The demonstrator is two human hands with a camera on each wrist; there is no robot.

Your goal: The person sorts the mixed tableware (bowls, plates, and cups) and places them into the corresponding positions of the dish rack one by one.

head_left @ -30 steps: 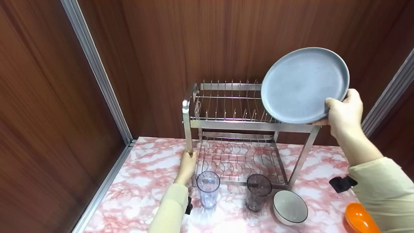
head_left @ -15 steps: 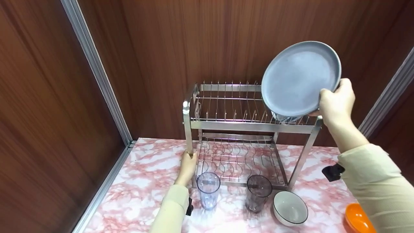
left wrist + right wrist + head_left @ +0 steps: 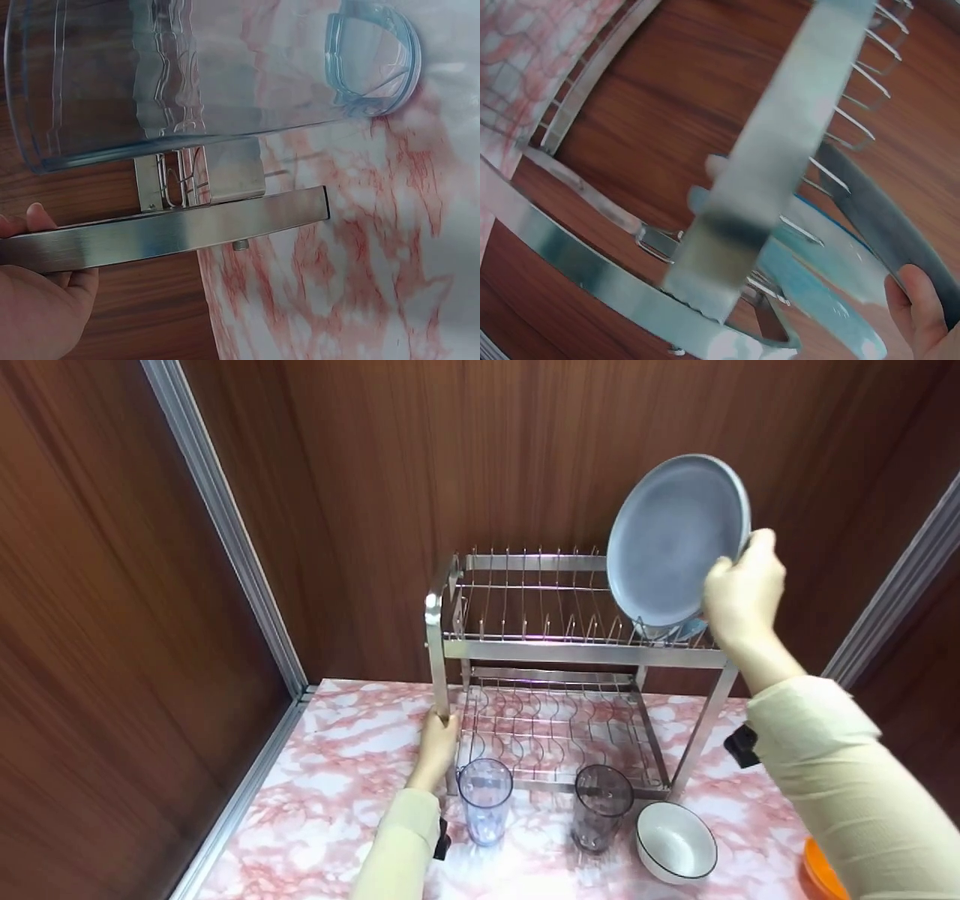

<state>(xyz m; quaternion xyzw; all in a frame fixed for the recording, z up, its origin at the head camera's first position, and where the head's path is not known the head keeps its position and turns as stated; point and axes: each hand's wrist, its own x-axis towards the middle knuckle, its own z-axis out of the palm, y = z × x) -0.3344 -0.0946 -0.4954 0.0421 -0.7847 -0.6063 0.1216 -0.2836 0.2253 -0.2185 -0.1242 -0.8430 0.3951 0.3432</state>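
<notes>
The right hand (image 3: 746,596) holds a grey plate (image 3: 675,540) by its right edge, thumb on the face turned toward the camera. The plate stands tilted at the right end of the upper tier of a metal dish rack (image 3: 585,653), its lower edge down at the wire prongs; whether it bears on them is hard to make out. The left hand (image 3: 435,746) grips the near left post of the rack, fingers wrapped round the metal.

Close by the plate, pale blue dishes (image 3: 821,300) lean among the prongs at the right end of the same tier, mostly hidden from the head view.

On the near side of the rack, a clear tumbler (image 3: 486,802) stands upright just right of the left hand. Farther right come a dark tumbler (image 3: 600,814), then, just beside it, a white bowl (image 3: 676,842) with a dark rim. An orange bowl (image 3: 823,870) sits at the near right, partly covered by the right sleeve (image 3: 840,765). All rest on a red-and-white marbled counter (image 3: 300,810), with a brown wood-grain wall (image 3: 360,510) at the far side.
</notes>
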